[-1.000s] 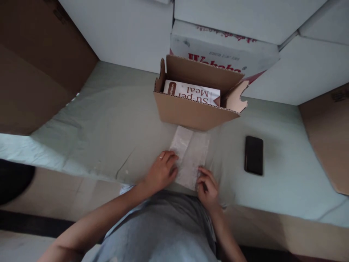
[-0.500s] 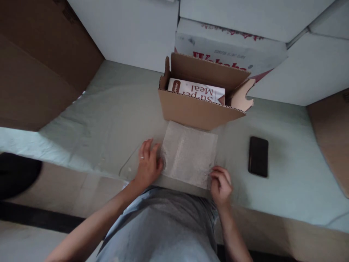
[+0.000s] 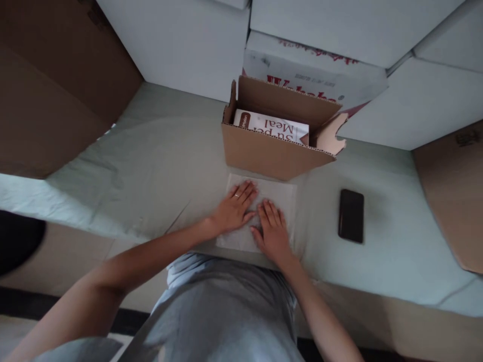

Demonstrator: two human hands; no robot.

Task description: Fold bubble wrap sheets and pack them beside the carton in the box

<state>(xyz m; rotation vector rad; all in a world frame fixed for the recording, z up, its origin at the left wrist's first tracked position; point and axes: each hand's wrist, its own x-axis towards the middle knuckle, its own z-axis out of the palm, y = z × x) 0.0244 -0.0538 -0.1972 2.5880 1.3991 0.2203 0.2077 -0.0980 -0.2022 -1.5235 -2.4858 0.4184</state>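
Observation:
A sheet of bubble wrap lies spread flat on the pale green table cover, just in front of an open cardboard box. Both my hands rest palm down on the sheet, side by side. My left hand, with a ring on one finger, has its fingers stretched out flat. Beside it my right hand also lies with fingers extended. Inside the box lies a white packet printed "Super Meal".
A black phone lies face down right of the sheet. Large white cartons are stacked behind the box, one with red lettering. Brown cardboard stands at the left, and more brown cardboard lies at the right edge.
The narrow folded bubble wrap was opened out into a wide sheet. My hands then moved from its side edges onto its middle and now lie flat on it.

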